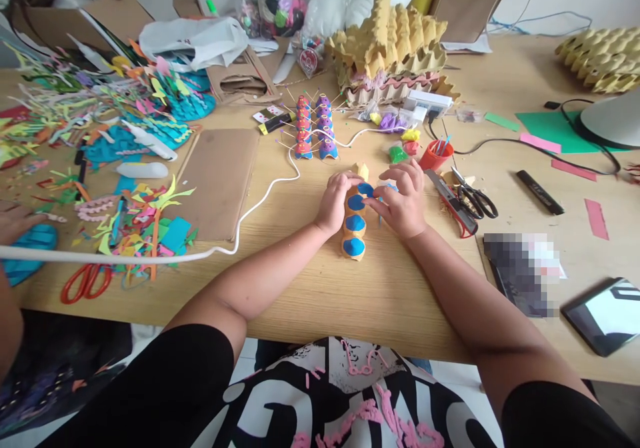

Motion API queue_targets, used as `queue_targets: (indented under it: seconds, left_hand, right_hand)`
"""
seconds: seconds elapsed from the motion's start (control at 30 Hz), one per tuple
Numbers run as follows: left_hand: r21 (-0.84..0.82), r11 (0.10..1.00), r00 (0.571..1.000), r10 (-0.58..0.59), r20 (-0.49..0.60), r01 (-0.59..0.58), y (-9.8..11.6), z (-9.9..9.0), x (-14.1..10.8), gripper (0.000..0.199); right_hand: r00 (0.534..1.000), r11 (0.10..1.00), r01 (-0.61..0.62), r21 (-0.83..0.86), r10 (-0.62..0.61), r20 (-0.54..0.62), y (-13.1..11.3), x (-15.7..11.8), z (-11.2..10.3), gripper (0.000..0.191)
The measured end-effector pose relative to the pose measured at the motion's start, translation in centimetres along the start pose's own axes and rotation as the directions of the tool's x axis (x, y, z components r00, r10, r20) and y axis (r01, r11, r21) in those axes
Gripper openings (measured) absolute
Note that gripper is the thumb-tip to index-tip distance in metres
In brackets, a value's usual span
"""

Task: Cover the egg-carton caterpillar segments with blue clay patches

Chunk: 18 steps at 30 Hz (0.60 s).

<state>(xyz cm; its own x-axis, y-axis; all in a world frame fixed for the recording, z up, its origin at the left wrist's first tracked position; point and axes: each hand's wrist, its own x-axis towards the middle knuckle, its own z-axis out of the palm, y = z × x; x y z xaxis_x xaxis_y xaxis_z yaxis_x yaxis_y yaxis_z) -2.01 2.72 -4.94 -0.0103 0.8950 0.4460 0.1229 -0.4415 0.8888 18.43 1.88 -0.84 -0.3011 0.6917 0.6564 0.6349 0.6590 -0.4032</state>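
Note:
A strip of egg carton (347, 243) lies on the table between my hands, its bumps capped with blue modelling clay (355, 223). My left hand (336, 203) is closed on the strip's left side near its far end, fingertips beside the far blue caps. My right hand (403, 203) pinches at the blue clay on the far bumps from the right, its other fingers raised and curled. A small blue piece shows under the right fingers, too blurred to name. Beyond stand two finished-looking carton strips, one red-topped (303, 123) and one purple-topped (325, 128), with pins sticking out.
Scissors (475, 198), a box cutter (453, 201) and a red cup (437, 155) lie to the right. A white cable (273, 185) crosses the table. Cardboard (217, 181) and paper scraps are on the left, near another person's hand (17, 221). Egg trays (390, 35) stand behind.

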Motion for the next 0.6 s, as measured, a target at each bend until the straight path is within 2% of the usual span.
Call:
queue_targets:
  seconds: [0.2, 0.3, 0.4, 0.5, 0.6]
  left_hand:
    - [-0.022, 0.999, 0.994, 0.025, 0.104, -0.023, 2.0, -0.5, 0.0, 0.085]
    - [-0.033, 0.999, 0.995, 0.025, 0.094, -0.022, 2.0, -0.5, 0.0, 0.086]
    - [-0.043, 0.999, 0.999, 0.010, 0.044, -0.008, 1.5, -0.3, 0.1, 0.089]
    - [-0.037, 0.999, 1.000, 0.002, -0.008, -0.002, 1.3, -0.2, 0.2, 0.091]
    - [0.024, 0.998, 0.997, 0.065, -0.041, -0.064, 1.7, -0.4, 0.3, 0.087]
  right_hand:
    - [1.000, 0.998, -0.002, -0.057, 0.001, -0.021, 0.5, 0.3, 0.3, 0.063]
    - [0.999, 0.996, -0.035, -0.088, 0.033, -0.021, 0.6, 0.7, 0.2, 0.067]
    - [0.998, 0.994, -0.041, -0.098, 0.045, 0.037, 0.3, 1.4, 0.2, 0.066]
    - [0.993, 0.998, -0.062, -0.027, 0.065, 0.094, -0.1, 2.3, 0.5, 0.062]
    - [0.985, 0.979, -0.146, 0.145, 0.130, 0.116, -0.5, 3.1, 1.2, 0.061]
